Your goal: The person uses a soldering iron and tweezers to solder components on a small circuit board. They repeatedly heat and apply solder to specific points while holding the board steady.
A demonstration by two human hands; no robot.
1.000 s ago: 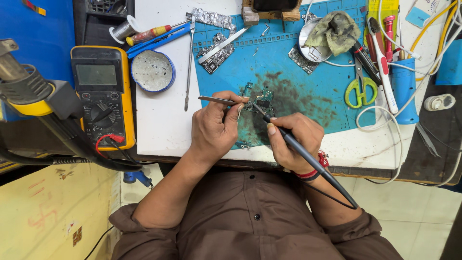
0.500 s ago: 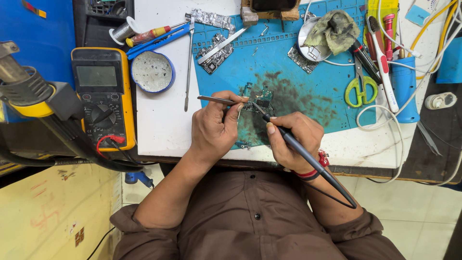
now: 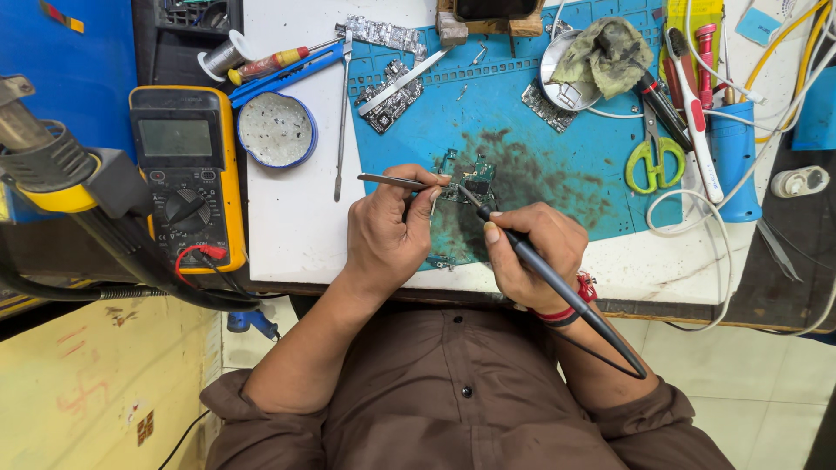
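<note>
now left hand (image 3: pixel 383 233) pinches tweezers (image 3: pixel 396 181), right hand (image 3: pixel 533 252) grips soldering iron (image 3: pixel 557 283) over circuit board (image 3: pixel 468 181).

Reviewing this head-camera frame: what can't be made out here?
- Where the soldering iron tip meets the small circuit board: too small.
- What the tweezers pinch: hidden by the left hand.
- Right hand grip underside: hidden by its own fingers.
- Multimeter screen: unreadable.
- Hot-air tool: cut by the left edge.

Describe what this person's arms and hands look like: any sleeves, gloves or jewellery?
Both hands are bare, no gloves. The left hand has nothing on its wrist; the right hand has a red and black wristband. Brown shirt sleeves are pushed up to the elbows.
</note>
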